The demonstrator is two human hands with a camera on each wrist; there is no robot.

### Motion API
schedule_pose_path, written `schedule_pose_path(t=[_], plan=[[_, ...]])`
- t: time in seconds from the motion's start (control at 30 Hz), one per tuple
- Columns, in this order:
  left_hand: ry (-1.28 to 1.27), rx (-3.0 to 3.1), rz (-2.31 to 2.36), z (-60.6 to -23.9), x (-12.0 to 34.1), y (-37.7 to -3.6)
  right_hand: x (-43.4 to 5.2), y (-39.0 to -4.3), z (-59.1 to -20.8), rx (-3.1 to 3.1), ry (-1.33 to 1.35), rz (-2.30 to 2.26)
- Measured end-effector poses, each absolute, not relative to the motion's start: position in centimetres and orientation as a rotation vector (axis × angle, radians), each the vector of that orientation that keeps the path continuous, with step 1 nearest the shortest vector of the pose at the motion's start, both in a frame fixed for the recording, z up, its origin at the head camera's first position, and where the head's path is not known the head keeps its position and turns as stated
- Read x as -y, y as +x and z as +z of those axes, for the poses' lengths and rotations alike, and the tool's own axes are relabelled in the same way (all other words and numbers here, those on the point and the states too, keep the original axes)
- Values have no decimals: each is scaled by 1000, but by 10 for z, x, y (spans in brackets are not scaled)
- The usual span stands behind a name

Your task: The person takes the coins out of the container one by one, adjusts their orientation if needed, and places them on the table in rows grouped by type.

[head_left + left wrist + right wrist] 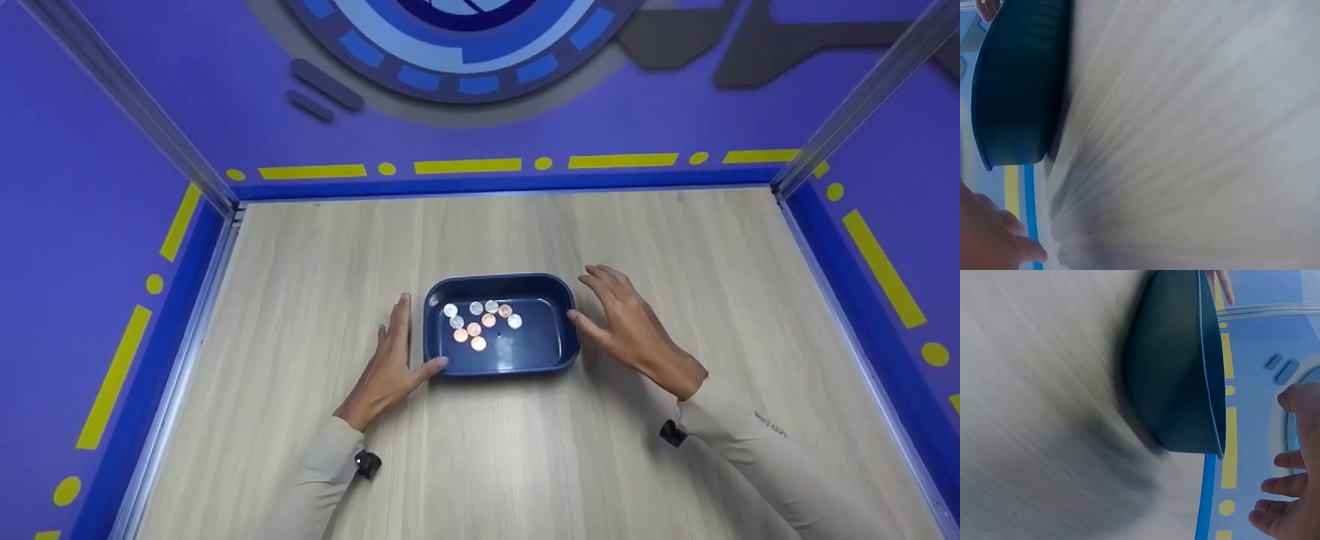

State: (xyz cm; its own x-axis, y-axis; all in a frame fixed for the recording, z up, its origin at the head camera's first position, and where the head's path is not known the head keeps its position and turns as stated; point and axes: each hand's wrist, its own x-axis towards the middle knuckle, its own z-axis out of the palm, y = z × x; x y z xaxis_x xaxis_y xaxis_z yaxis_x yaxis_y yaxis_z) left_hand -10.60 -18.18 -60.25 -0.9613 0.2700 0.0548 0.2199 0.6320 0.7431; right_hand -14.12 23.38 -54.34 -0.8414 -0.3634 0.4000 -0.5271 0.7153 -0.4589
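Observation:
A dark blue rectangular tub [525, 360] stands on the wooden table, with several silver and copper coins [474, 328] lying flat inside, mostly in its left half. Beside the tub's left wall is my left hand [388, 371], fingers extended, thumb tip over the front left corner of the rim. My right hand [634, 326] is at the right side with fingers spread, its thumb tip right at the rim. In the left wrist view the tub [1016, 90] shows its outer wall. The right wrist view has the tub [1171, 371] with my right hand [1297, 478] apart from it.
The light wood table [495, 457] runs back to a blue-purple printed wall [480, 142]. Side panels with yellow dashes and metal corner posts [840, 105] bound it left and right. A small black camera [367, 463] is on each sleeve cuff.

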Motion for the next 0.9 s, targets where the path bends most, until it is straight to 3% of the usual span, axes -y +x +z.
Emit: schedule_pose_path(t=[0.9], plan=[[326, -2366, 1965, -614, 163, -101, -178, -152, -566, 2600, 840, 1088]])
